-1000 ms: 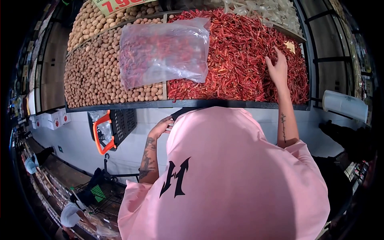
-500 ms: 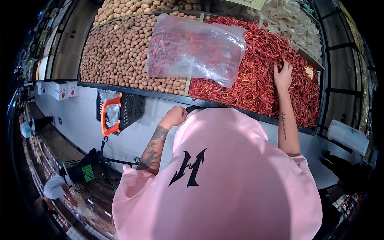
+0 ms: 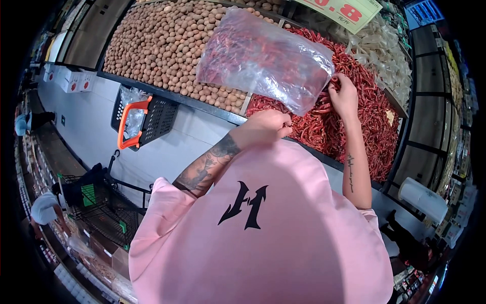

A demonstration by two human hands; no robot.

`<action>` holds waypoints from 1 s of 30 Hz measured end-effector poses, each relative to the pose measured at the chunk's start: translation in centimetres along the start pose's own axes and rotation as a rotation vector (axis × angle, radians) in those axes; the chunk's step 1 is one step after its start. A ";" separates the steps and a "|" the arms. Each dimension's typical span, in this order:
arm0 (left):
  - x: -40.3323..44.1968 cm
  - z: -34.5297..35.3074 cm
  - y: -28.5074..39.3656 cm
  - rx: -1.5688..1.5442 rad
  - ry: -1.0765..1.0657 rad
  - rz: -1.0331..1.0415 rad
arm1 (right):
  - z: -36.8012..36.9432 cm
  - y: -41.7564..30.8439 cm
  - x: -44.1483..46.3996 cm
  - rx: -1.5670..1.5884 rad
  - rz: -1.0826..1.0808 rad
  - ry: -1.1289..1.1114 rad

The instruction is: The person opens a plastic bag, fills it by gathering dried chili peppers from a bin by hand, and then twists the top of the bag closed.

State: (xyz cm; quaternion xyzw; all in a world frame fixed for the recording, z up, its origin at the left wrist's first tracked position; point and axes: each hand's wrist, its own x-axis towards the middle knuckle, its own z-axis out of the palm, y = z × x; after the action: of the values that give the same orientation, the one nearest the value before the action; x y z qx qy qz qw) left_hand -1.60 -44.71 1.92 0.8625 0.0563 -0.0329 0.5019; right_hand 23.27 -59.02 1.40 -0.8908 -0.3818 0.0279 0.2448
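A clear plastic bag (image 3: 263,58) with red dried chilies inside or showing through it lies across the divider between two bins. My right hand (image 3: 345,96) is at the bag's right edge, its thumb and fingers pinched together at the corner. Loose red dried chilies (image 3: 372,137) fill the bin under and around that hand. My left hand (image 3: 268,124) is over the bin's front edge, just below the bag, slightly blurred. Its fingers are curled closed, and whatever they hold, if anything, is hidden.
Round brown dried fruits (image 3: 152,48) fill the left bin. A black basket with an orange handle (image 3: 134,119) sits on the floor at the left, near a shopping cart (image 3: 101,202). Small clear packets (image 3: 385,61) lie behind the chilies, below a price sign (image 3: 349,12).
My right hand has moved from the chilies leftward to the bag's edge. My left hand has risen from my waist toward the bin, and the view has turned slightly.
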 end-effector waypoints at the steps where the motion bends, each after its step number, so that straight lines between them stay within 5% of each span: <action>1: -0.3 0.7 -0.7 0.019 0.007 0.053 | 1.3 -0.6 0.8 -0.060 -0.113 0.036; 3: -0.5 1.4 -2.0 -0.006 -0.014 0.026 | 2.7 -3.0 2.7 0.194 0.065 -0.260; 7: -1.3 2.9 -4.7 0.019 0.091 -0.084 | 4.4 -8.8 5.6 0.182 -0.083 -0.190; 9: -1.7 3.0 -5.8 -0.020 0.154 -0.088 | 4.0 -11.9 6.4 0.764 0.277 -0.438; 12: -2.0 2.8 -6.9 -0.152 0.236 -0.024 | 8.0 -9.8 9.1 0.754 -0.014 -0.245; 16: -2.2 2.6 -8.4 -0.225 0.281 0.007 | 6.3 -8.0 8.5 0.282 -0.410 -0.096; 19: -2.1 2.7 -9.2 -0.183 0.333 0.053 | 9.9 8.0 6.2 -0.046 -0.446 0.062; 21: -2.4 2.3 -9.1 -0.175 0.308 0.110 | 5.0 -0.1 2.8 0.032 -0.228 0.236; 23: -2.4 2.0 -9.0 -0.155 0.286 0.099 | 3.4 1.1 -0.5 0.156 0.194 0.121; 25: -2.0 2.4 -9.6 -0.106 0.287 0.119 | 2.9 1.7 -3.1 0.111 0.086 0.302; 30: -1.4 1.9 -8.9 -0.163 0.217 0.165 | 1.6 0.4 -8.3 -0.099 0.158 0.290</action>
State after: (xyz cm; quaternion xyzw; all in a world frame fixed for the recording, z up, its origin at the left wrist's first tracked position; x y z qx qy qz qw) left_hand -4.18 -42.06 -6.49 0.8192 0.0414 0.1064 0.5620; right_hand 17.31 -64.37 -1.35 -0.9237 -0.2723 -0.1008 0.2501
